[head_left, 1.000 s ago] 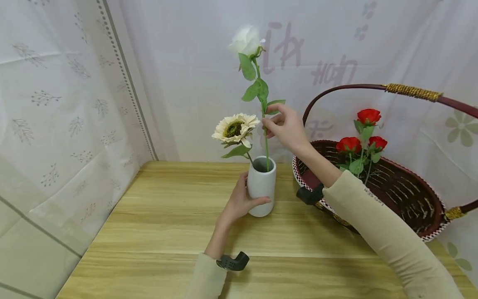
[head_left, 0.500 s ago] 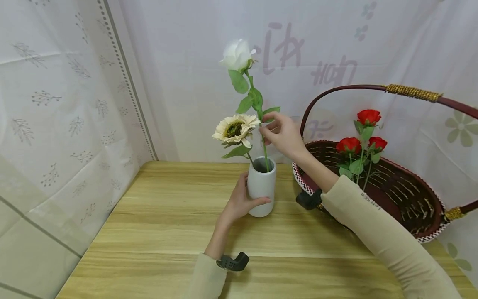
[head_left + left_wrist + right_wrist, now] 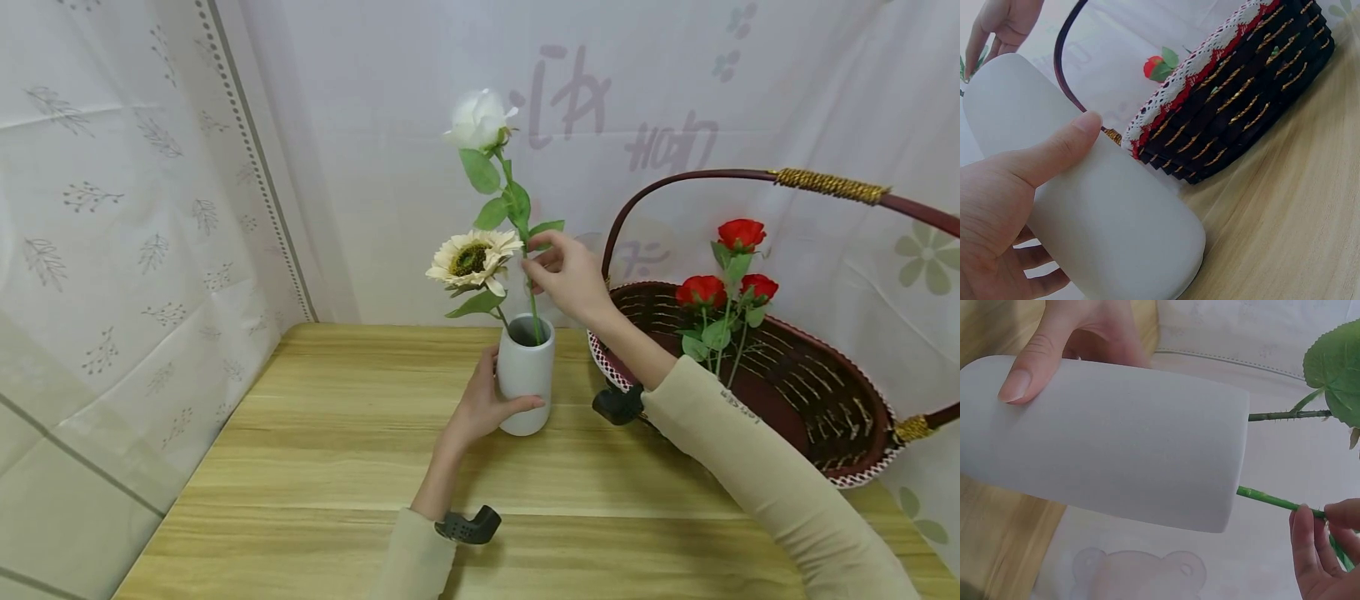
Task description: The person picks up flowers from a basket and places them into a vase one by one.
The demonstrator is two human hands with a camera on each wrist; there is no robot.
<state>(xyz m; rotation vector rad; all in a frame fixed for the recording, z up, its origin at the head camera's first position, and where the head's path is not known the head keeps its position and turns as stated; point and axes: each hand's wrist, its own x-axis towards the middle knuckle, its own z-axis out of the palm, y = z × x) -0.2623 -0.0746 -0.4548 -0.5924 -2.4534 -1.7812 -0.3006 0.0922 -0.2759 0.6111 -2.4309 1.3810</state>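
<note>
Mind the cream flower [image 3: 470, 259] first: set in the left part of the vase mouth, leaning out to the left, with petals close beside the rose stem. Guide past gently; impossible to tell whether touching. With the left grip [image 3: 483, 402], curled round the vase [image 3: 526, 379], thumb across the front and fingers behind, brace rather than squeeze. Hold upright, base flat on the desk [image 3: 337, 400], to resist any push from above. Treat as smooth and probably apt to slip under a light hold. Lower the white rose [image 3: 517, 204], lower stem already inside the vase toward the right of the opening, in short, straight strokes. Correct the leftward lean before pressing deeper, to spare rim and neighbouring petals. Impossible to see the bottom inside; feel for a stop instead of forcing. With the right grip [image 3: 572, 275], pinching the green stem between thumb and fingertips just below the lowest leaf, push along the stem's own line to avoid bending. Farther right, lift the sleeve [image 3: 720, 417] clear of the basket [image 3: 840, 417] and of the red roses [image 3: 701, 292] standing inside, to avoid snagging.
</note>
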